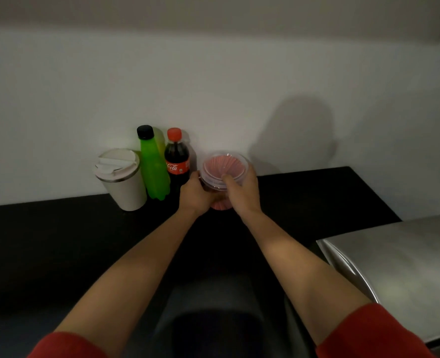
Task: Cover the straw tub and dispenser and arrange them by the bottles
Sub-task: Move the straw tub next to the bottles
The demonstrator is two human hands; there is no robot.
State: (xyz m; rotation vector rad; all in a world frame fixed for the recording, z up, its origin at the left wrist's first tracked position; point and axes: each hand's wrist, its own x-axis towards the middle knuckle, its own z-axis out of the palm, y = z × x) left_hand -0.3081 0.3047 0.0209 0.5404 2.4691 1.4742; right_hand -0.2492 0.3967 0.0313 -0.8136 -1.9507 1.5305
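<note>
A clear round tub of pink straws [220,166] stands on the black counter [58,241] just right of the bottles, with a clear lid on top. My left hand [197,195] grips the tub's left side. My right hand [243,192] holds the lid's right rim, thumb pressed on top. A cola bottle [176,158] with a red cap and a green bottle [154,166] with a black cap stand against the wall. A white lidded cup [122,179] stands left of them. The tub's lower part is hidden by my hands.
A white wall rises right behind the bottles. A brushed steel surface [399,267] sits at the right, nearer to me than the counter's back edge. Dark open counter lies left of my arms.
</note>
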